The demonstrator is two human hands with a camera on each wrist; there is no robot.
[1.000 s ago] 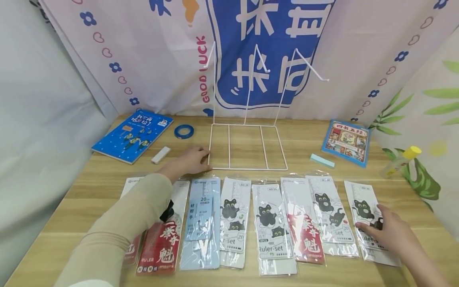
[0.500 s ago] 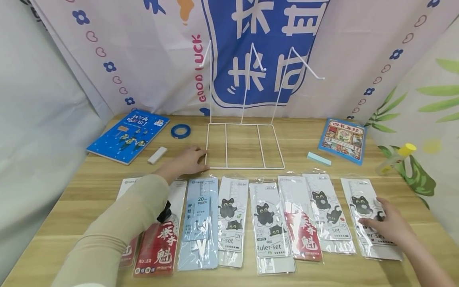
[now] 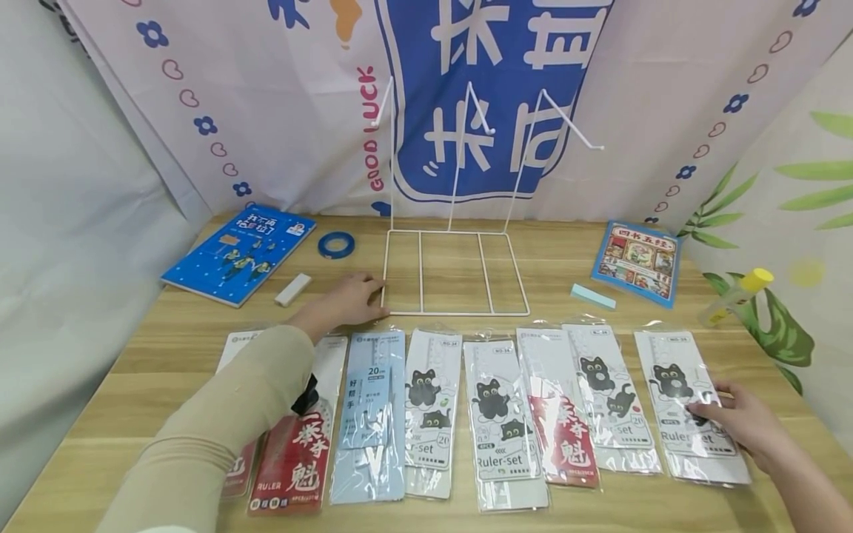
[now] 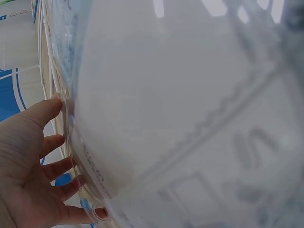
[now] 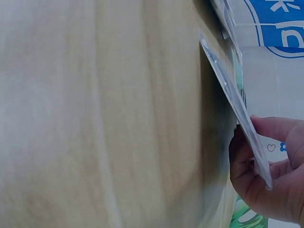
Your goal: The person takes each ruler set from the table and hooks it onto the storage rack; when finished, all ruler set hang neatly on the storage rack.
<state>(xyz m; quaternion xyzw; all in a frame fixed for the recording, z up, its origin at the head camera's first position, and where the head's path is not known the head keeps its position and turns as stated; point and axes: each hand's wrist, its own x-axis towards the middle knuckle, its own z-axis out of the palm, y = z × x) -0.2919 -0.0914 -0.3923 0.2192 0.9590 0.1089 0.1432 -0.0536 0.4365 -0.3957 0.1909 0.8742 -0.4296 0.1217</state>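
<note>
My right hand (image 3: 749, 426) pinches the right edge of a cat-printed ruler set (image 3: 689, 437) in a clear sleeve. In the right wrist view, the thumb lies on one face of the ruler set (image 5: 237, 109) and the fingers on the other, and the pack is tilted off the wooden table. My left hand (image 3: 346, 300) touches the front left corner of a white wire rack (image 3: 460, 314). Its fingers are spread and fairly straight in the left wrist view, partly behind a blurred ruler pack (image 4: 156, 85).
Several packs lie in a row, including a red ruler set (image 3: 293, 463) and a blue one (image 3: 369, 414). Behind them are a blue book (image 3: 240, 252), tape roll (image 3: 336, 244), white eraser (image 3: 292, 289), green block (image 3: 593, 296), smaller book (image 3: 636, 260) and glue bottle (image 3: 736, 296).
My right hand has shifted right along the ruler set to its edge, uncovering more of the print. The left hand stays at the rack. The head view has shifted slightly.
</note>
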